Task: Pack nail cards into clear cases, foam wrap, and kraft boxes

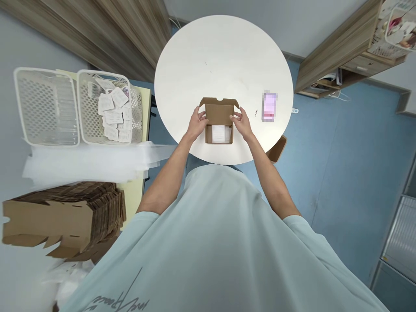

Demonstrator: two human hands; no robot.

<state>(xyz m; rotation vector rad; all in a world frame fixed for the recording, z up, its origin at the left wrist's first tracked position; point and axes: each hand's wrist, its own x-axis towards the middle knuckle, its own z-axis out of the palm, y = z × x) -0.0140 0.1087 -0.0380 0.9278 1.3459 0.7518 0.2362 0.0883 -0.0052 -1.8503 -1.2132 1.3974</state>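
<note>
A small brown cardboard box (220, 115) stands near the front edge of the round white table, its lid raised. Inside the box lies a white, wrapped-looking item (219, 134); what it is I cannot make out. My left hand (196, 123) grips the left side of the lid, thumb toward the box's inside corner. On the other side my right hand (242, 122) has the lid's right edge between thumb and fingers. Side flaps of the lid stick out above both hands.
The white table (221, 52) carries a pixelated pink phone-like object (269, 106) at right. Left of it are a basket of white packets (113, 110), a clear bin (47, 108), white sheets (87, 162) and flattened cardboard boxes (48, 221). An open carton (277, 149) sits below the table's right edge.
</note>
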